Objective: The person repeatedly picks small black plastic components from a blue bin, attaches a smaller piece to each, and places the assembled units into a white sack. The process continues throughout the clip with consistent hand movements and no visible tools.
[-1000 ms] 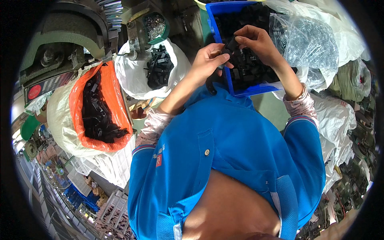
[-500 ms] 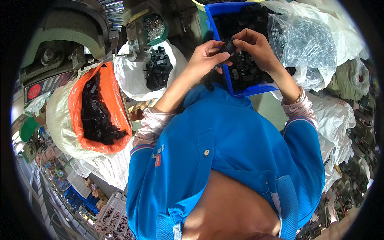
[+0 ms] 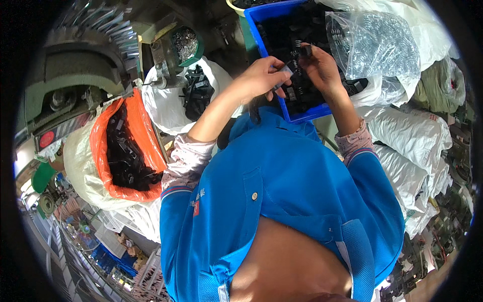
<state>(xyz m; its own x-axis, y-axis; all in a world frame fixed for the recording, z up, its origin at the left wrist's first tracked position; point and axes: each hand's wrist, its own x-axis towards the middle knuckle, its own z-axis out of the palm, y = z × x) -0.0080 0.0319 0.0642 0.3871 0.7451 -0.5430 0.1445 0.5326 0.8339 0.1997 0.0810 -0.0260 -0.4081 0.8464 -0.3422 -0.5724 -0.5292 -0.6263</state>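
Note:
My left hand (image 3: 262, 79) is closed on a dark part (image 3: 286, 71) with a pale, shiny face, held over the left rim of the blue bin (image 3: 308, 117). My right hand (image 3: 322, 68) pinches a small black piece (image 3: 305, 50) above the bin's contents. Black parts fill the bin, and coil springs (image 3: 298, 86) show among them, close to my fingers. The two hands are apart. My fingers hide much of both held pieces, so their exact kind cannot be made out.
A clear plastic bag of springs (image 3: 375, 45) lies over the bin's right side. To the left stand a white sack (image 3: 163, 108) and an orange-lined sack (image 3: 151, 138), both with black parts. Beyond are a green container (image 3: 197, 53) of small metal pieces and a machine (image 3: 83, 85). White sacks (image 3: 410, 131) lie right.
My hands, earlier together at one black part, have separated. The right hand moved slightly right with a small black piece; the left turned, showing a pale face on its part. The view shifted a little.

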